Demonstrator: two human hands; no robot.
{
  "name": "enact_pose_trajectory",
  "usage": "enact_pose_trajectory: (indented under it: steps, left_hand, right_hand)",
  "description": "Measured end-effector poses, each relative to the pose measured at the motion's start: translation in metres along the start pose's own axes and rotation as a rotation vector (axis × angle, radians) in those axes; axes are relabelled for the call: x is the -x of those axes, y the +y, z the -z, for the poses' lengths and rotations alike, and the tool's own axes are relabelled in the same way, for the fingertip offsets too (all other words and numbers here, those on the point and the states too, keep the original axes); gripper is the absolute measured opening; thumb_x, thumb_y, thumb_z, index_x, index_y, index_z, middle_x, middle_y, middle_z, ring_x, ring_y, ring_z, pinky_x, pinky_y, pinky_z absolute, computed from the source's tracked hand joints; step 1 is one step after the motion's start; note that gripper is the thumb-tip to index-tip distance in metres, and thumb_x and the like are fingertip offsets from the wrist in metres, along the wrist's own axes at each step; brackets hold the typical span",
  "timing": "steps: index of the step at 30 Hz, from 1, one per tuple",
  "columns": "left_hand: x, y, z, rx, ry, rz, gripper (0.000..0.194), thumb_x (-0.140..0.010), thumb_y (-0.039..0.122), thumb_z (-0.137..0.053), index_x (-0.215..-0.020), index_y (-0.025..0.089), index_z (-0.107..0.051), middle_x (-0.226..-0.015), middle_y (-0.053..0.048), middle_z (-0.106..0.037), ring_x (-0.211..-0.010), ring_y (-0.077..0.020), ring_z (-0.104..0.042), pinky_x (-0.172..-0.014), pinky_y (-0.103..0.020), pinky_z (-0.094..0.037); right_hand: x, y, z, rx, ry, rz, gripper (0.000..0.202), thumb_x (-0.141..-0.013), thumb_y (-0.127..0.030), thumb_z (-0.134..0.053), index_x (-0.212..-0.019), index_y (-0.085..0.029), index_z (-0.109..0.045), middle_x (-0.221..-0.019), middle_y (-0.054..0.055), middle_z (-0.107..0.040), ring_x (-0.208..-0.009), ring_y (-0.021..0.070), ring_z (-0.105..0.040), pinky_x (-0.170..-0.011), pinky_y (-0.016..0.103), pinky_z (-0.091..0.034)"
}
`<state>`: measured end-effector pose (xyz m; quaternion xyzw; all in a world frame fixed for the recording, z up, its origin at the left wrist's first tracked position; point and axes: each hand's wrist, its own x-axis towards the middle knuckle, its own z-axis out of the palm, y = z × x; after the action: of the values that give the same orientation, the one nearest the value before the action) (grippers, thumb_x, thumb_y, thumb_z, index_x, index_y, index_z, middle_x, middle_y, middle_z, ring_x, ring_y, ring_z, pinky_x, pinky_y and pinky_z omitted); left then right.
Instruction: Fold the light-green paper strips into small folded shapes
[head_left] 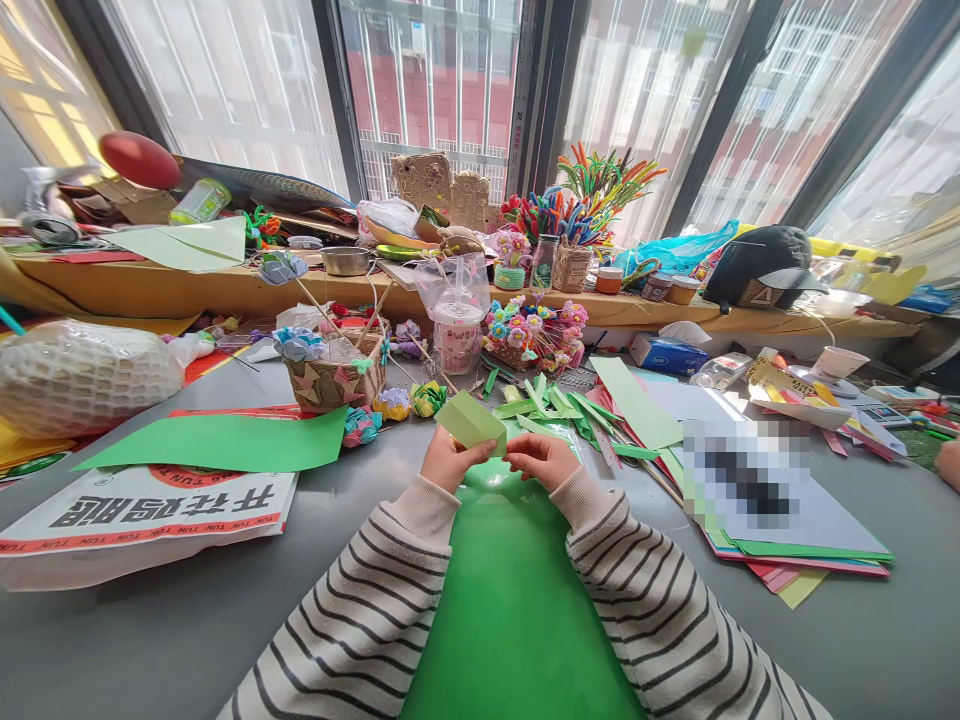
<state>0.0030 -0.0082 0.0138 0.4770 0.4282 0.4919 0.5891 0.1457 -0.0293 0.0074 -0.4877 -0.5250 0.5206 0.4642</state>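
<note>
My left hand (455, 458) is closed on a light green paper (471, 420) that has a fold across it. The thumb presses on the paper's front. My right hand (543, 459) pinches the lower right corner of the same paper between thumb and fingertips. Both hands are above a green mat (517, 600) that runs down between my striped sleeves. Just beyond my right hand lies a heap of green paper strips (559, 405). Crumpled paper flowers (428, 399) sit behind my left hand.
At left, a green sheet (225, 442) lies on a printed bag (150, 505) near a woven basket (322, 385). Stacked coloured papers (810, 500) are at right. A lidded cup (457, 335) stands behind. Another person's hand (949, 463) shows at the right edge.
</note>
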Motion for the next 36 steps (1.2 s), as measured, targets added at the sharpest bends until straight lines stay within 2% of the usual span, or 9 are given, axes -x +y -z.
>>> enact_pose_trajectory:
  steps: [6, 14, 18, 21, 24, 27, 31, 36]
  left_hand:
    - [-0.001, -0.004, 0.001, 0.017, 0.037, -0.010, 0.055, -0.039, 0.022, -0.073, -0.082, 0.015, -0.040, -0.067, -0.001, -0.060, -0.060, -0.0155, -0.057, -0.051, -0.026, -0.045]
    - [0.000, -0.006, -0.001, -0.020, -0.062, 0.015, 0.055, -0.041, 0.022, -0.072, -0.084, 0.016, -0.039, -0.060, 0.000, -0.061, -0.054, -0.0142, -0.058, -0.048, -0.024, -0.045]
    - [-0.002, -0.011, 0.000, -0.048, -0.188, 0.036, 0.057, -0.042, 0.021, -0.072, -0.088, 0.016, -0.039, -0.057, 0.000, -0.061, -0.051, -0.0154, -0.058, -0.044, -0.023, -0.042]
    - [-0.002, -0.012, 0.000, -0.041, -0.293, 0.059, 0.065, -0.042, 0.020, -0.072, -0.096, 0.016, -0.037, -0.064, -0.002, -0.063, -0.060, -0.0188, -0.060, -0.050, -0.025, -0.045]
    - [-0.001, -0.012, 0.000, -0.053, -0.327, 0.073, 0.070, -0.043, 0.020, -0.072, -0.101, 0.016, -0.035, -0.069, -0.004, -0.064, -0.067, -0.0209, -0.061, -0.055, -0.028, -0.046]
    - [0.001, -0.010, 0.000, -0.092, -0.363, 0.085, 0.071, -0.044, 0.021, -0.071, -0.105, 0.016, -0.035, -0.070, -0.006, -0.064, -0.067, -0.0221, -0.061, -0.056, -0.030, -0.046]
    - [0.002, -0.008, -0.001, -0.059, -0.327, 0.088, 0.066, -0.045, 0.022, -0.071, -0.102, 0.014, -0.040, -0.068, -0.006, -0.065, -0.066, -0.0222, -0.061, -0.058, -0.032, -0.047]
    - [0.000, -0.006, -0.001, 0.072, -0.157, 0.085, 0.036, -0.048, 0.029, -0.068, -0.077, 0.011, -0.056, -0.069, -0.005, -0.065, -0.064, -0.0169, -0.060, -0.061, -0.029, -0.047]
  right_hand:
    - [0.000, -0.001, 0.001, 0.003, 0.037, -0.012, 0.018, -0.056, -0.031, -0.060, -0.064, -0.015, -0.057, -0.059, 0.000, -0.057, -0.050, 0.0085, -0.052, -0.042, 0.019, -0.041]
    - [-0.001, -0.001, 0.004, 0.067, 0.069, 0.009, 0.027, -0.059, -0.040, -0.055, -0.053, -0.014, -0.053, -0.052, 0.000, -0.054, -0.045, 0.0079, -0.049, -0.041, 0.019, -0.038]
    - [-0.002, -0.002, 0.005, 0.083, 0.131, 0.075, 0.030, -0.059, -0.044, -0.053, -0.056, -0.015, -0.053, -0.051, -0.001, -0.052, -0.045, 0.0083, -0.048, -0.040, 0.019, -0.038]
    - [-0.002, -0.002, 0.007, 0.081, 0.155, 0.125, 0.033, -0.059, -0.048, -0.052, -0.059, -0.015, -0.055, -0.051, -0.002, -0.050, -0.045, 0.0083, -0.046, -0.040, 0.020, -0.038]
    - [-0.002, -0.001, 0.009, 0.059, 0.181, 0.144, 0.037, -0.063, -0.051, -0.046, -0.059, -0.014, -0.055, -0.051, -0.001, -0.050, -0.044, 0.0082, -0.046, -0.041, 0.020, -0.037]
    - [-0.002, 0.000, 0.010, 0.097, 0.179, 0.182, 0.030, -0.060, -0.045, -0.054, -0.061, -0.014, -0.055, -0.052, -0.001, -0.050, -0.045, 0.0082, -0.045, -0.043, 0.020, -0.037]
    - [-0.001, 0.001, 0.008, 0.135, 0.185, 0.205, 0.024, -0.059, -0.039, -0.057, -0.061, -0.015, -0.055, -0.051, -0.002, -0.050, -0.045, 0.0086, -0.045, -0.044, 0.021, -0.037]
    - [0.000, -0.001, 0.004, 0.119, 0.115, 0.146, 0.024, -0.057, -0.040, -0.057, -0.057, -0.016, -0.052, -0.048, -0.003, -0.050, -0.043, 0.0086, -0.045, -0.042, 0.022, -0.039]
